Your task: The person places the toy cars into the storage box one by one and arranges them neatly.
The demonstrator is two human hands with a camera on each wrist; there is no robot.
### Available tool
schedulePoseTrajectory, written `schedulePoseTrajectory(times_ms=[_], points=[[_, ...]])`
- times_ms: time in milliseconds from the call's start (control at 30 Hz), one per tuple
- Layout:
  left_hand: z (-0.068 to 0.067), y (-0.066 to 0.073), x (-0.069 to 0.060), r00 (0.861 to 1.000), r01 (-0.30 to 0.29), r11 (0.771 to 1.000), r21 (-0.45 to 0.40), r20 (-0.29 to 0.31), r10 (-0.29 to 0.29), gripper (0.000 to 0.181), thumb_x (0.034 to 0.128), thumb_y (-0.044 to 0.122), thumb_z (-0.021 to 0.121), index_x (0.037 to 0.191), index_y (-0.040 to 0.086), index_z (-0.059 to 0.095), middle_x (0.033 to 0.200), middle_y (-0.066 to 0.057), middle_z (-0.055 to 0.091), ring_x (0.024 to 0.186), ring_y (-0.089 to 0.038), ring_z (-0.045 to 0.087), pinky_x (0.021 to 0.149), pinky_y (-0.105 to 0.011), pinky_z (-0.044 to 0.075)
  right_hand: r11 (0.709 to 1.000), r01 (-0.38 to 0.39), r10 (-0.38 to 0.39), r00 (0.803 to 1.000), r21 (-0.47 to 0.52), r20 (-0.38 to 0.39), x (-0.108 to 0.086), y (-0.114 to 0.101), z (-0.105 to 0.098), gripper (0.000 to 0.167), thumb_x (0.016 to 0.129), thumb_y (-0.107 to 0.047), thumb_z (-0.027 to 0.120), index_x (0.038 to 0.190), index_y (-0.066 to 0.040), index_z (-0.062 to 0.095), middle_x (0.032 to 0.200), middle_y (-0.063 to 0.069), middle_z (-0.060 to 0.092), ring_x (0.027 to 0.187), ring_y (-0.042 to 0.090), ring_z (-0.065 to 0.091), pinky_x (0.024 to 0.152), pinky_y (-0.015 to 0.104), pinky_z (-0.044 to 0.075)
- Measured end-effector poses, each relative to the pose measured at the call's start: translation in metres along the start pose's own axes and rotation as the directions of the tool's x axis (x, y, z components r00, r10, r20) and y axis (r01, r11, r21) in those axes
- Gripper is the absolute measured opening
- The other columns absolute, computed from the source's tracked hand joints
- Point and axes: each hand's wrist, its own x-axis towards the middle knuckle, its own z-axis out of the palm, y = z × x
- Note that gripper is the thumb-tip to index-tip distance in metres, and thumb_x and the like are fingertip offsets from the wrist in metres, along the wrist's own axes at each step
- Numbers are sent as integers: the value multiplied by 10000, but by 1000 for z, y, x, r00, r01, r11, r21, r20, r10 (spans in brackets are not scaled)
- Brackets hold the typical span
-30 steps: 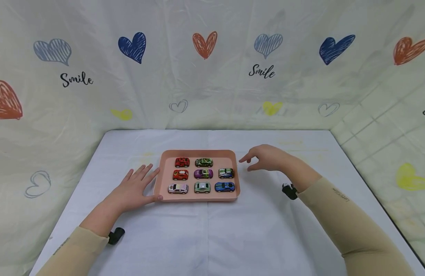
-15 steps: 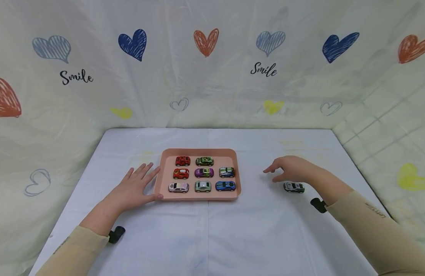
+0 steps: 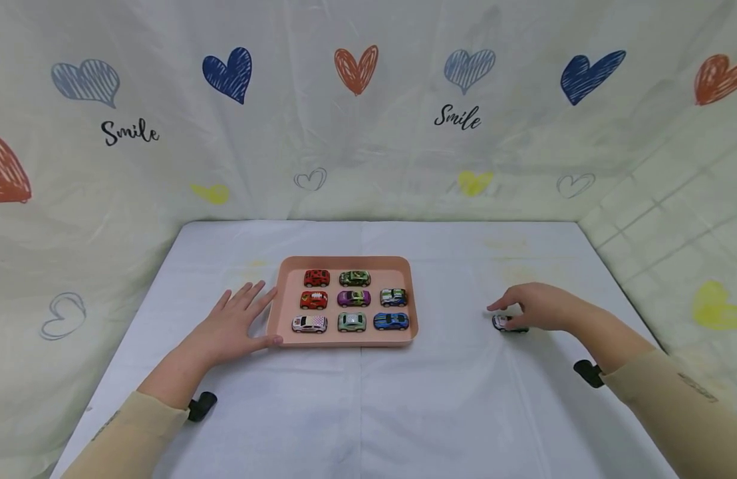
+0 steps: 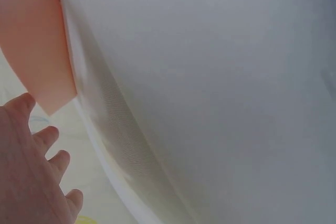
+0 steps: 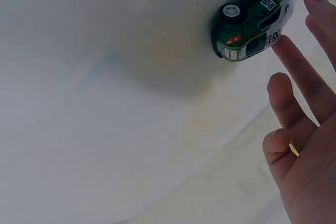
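Note:
My left hand (image 3: 233,329) lies spread at the left side of a pink tray (image 3: 344,344), thumb and index fingertip against its rim. The left wrist view shows the tray's pink side (image 4: 39,40) above the fingers of this hand (image 4: 26,166). To the right of the tray, a green and white toy car (image 5: 257,19) sits on the white tablecloth. My right hand (image 3: 545,306) hovers right over it, the thumb overlapping the car (image 3: 499,323) in the head view. From the right wrist, the fingers of this hand (image 5: 310,129) look loosely bent, not closed round the car.
Several toy cars stand in rows in the tray, among them a purple one (image 3: 353,299), a blue one (image 3: 391,321) and a red one (image 3: 316,278). A heart-printed curtain (image 3: 356,133) rises behind the table's back edge.
My right hand has moved right and slightly nearer, from beside the tray to above the lone toy car, now partly covering it. The left hand has stayed at the tray.

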Motion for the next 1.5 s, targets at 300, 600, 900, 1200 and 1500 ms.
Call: schedulePoseTrajectory(times_ms=[300, 600, 900, 1200, 1500], points=[[4, -1, 1, 1000, 9, 1000, 11, -9, -9, 1038, 798, 799, 552, 1591, 204, 246, 1629, -155, 207, 1495, -395, 133, 1194, -608, 58, 997, 50, -52, 998, -64, -21, -6, 12, 11, 384, 846, -218, 789, 1225, -240, 727, 1158, -28, 657, 1025, 258, 602, 840, 457, 522], [2, -1, 0, 1000, 5, 1000, 5, -5, -5, 1036, 803, 809, 531, 1589, 195, 251, 1625, -168, 210, 1491, -404, 136, 1188, -620, 66, 998, 3, -5, 1000, -64, -27, -6, 17, 16, 409, 855, -209, 779, 1254, -266, 709, 1205, 51, 674, 1107, 328, 612, 901, 525, 512], [0, 1, 0, 1000, 6, 1000, -3, -1, -6, 1027, 809, 777, 564, 1589, 187, 251, 1623, -171, 214, 1490, -406, 138, 1188, -620, 65, 997, 12, -16, 999, -79, -40, -3, 15, 16, 409, 851, -208, 780, 1253, -234, 711, 1186, 53, 689, 1138, 346, 613, 931, 557, 494], [2, -1, 0, 1000, -4, 1000, -12, -15, 4, 1037, 797, 780, 578, 1588, 193, 255, 1628, -157, 209, 1493, -396, 140, 1193, -607, 63, 998, 19, -23, 998, -66, -59, 3, 6, 11, 396, 869, -184, 764, 1260, -206, 708, 1202, 79, 685, 1150, 352, 609, 944, 558, 491], [6, -3, 0, 999, -9, 1000, -11, -34, 9, 1043, 789, 809, 550, 1588, 205, 258, 1627, -149, 216, 1493, -392, 144, 1190, -612, 67, 998, 26, -30, 996, -61, -78, 24, -12, 1, 385, 882, -185, 750, 1262, -231, 707, 1223, 68, 680, 1179, 340, 597, 958, 546, 489]])
